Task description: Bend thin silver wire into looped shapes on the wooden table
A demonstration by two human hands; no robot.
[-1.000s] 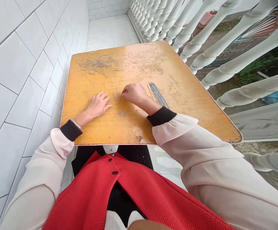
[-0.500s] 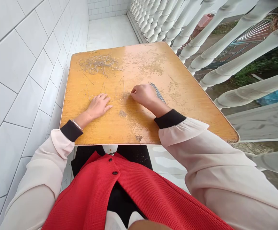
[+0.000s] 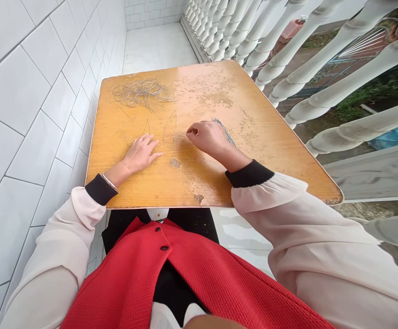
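My left hand (image 3: 140,152) lies flat on the worn orange table (image 3: 271,151), fingers stretched out and pressing on thin wire pieces (image 3: 130,132). My right hand (image 3: 208,136) is closed in a pinch on a thin bent wire (image 3: 177,135) that lies on the table between the two hands. Just behind my right hand a bundle of straight grey wires (image 3: 223,128) shows, partly hidden by the hand. A tangle of looped wire (image 3: 140,90) sits at the far left of the table.
A white tiled wall (image 3: 30,100) runs close along the left of the table. White balusters (image 3: 288,50) line the right side, with a yard beyond. The tiled floor (image 3: 154,41) stretches away past the table's far edge.
My right hand moved to the right, now covering the near end of the straight wire bundle, and drew the bent wire with it. My left hand stayed put.
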